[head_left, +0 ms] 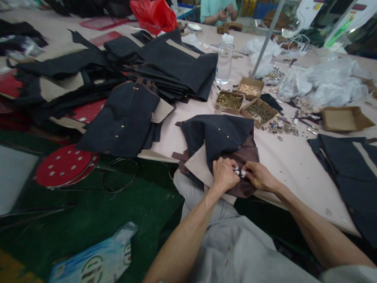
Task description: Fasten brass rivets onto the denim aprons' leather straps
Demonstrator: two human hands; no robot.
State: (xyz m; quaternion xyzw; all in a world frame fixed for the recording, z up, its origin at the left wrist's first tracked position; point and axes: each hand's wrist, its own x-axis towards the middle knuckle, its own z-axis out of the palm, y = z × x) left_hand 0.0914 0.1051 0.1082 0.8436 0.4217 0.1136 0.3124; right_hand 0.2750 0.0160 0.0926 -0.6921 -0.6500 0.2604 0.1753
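Left grip (226, 173) and right grip (260, 175) are curling over dark fabric (229, 125) at the worktop (282, 165)'s near edge; whether either is grasping anything, we cannot tell.

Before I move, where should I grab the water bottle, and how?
Probably around its middle, from the right: the bottle stands upright with fairly straight sides, the dark fabric pile crowds its left, and a cardboard box sits in front.

readable text: none | blue package (94, 257): large lettering, unclear | bottle (224, 63): blue mark, illegible
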